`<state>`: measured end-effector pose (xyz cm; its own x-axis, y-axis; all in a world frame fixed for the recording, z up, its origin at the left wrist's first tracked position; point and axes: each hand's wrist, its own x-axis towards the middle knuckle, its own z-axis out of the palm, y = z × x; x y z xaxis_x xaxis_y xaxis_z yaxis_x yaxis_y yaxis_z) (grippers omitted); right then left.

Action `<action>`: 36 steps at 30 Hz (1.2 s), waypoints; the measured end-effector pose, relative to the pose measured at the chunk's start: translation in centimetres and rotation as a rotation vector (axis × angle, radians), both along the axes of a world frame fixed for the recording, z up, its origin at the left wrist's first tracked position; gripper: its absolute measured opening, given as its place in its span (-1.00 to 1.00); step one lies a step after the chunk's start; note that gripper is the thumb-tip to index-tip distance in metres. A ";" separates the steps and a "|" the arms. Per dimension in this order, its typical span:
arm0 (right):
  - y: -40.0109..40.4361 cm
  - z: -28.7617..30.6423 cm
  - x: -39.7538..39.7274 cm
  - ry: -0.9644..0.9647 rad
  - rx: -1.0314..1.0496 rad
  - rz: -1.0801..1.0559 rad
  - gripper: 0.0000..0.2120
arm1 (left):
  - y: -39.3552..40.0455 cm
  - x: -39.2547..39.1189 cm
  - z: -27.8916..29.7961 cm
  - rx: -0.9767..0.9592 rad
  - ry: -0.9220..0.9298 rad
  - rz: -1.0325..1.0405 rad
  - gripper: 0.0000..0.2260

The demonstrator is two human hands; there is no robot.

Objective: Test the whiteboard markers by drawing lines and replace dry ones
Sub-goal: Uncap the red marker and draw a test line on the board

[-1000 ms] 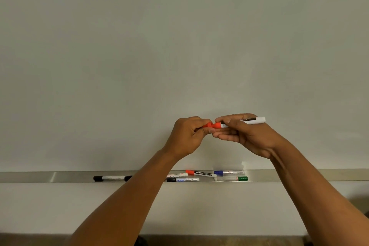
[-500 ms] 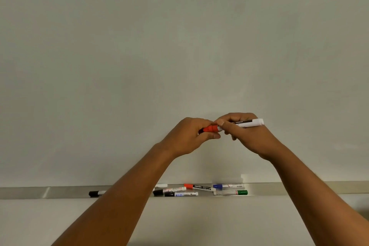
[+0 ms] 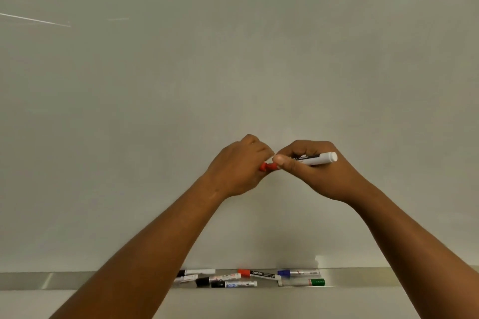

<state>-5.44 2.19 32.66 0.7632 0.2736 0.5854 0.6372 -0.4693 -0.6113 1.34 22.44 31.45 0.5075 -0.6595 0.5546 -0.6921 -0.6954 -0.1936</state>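
In front of the plain white whiteboard (image 3: 233,72), the left hand (image 3: 237,167) curls its fingers round the red plastic cap (image 3: 267,167). Just right, the right hand (image 3: 315,171) grips the white-barrelled marker (image 3: 315,159), held level. Below, spare markers (image 3: 250,278) lie in the metal tray (image 3: 363,277).

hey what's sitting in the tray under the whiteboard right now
Several capped markers lie in the tray: a red-capped marker, a blue-capped marker, a green-capped marker and some black-capped ones. The left forearm covers part of the tray, so anything behind it cannot be seen.
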 end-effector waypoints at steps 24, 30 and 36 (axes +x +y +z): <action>0.6 12.5 8.5 -0.470 0.321 -0.324 -0.74 | 0.9 9.6 15.9 0.029 -0.600 0.343 -0.36; 1.7 14.0 10.7 -0.655 0.159 -0.442 -0.70 | 0.9 10.6 15.6 0.002 -0.628 0.323 -0.34; 2.7 14.6 11.7 -0.730 0.106 -0.479 -0.71 | 0.8 10.6 15.6 -0.010 -0.638 0.298 -0.34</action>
